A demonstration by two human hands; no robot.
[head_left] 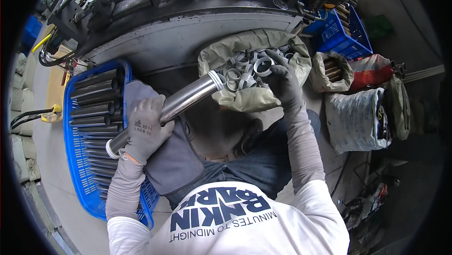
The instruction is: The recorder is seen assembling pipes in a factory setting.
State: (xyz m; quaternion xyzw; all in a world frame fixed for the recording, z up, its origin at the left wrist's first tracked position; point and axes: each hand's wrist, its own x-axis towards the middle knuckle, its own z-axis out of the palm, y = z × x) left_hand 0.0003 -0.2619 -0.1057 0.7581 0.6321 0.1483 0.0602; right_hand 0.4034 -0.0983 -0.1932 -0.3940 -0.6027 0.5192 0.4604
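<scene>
My left hand [147,130], in a grey glove, is closed round a shiny metal tube [190,97] that slants up to the right over a grey cloth [174,168] on my thigh. A pale threaded ring [216,80] sits on the tube's upper end, and another pale ring [111,149] on its lower end. My right hand [285,83], also gloved, reaches over an open woven sack [256,102] full of similar rings. Its thumb and fingers pinch a pale ring [262,66] with a dark opening. Part of the grip is hidden behind the glove.
To the left, a blue plastic basket [73,161] holds many stacked dark tubes [96,109]. A long machine bench [183,43] runs across the far side. Right of the sack stand a smaller sack [346,83] of tubes, a white woven bag [353,118] and a blue crate [336,33].
</scene>
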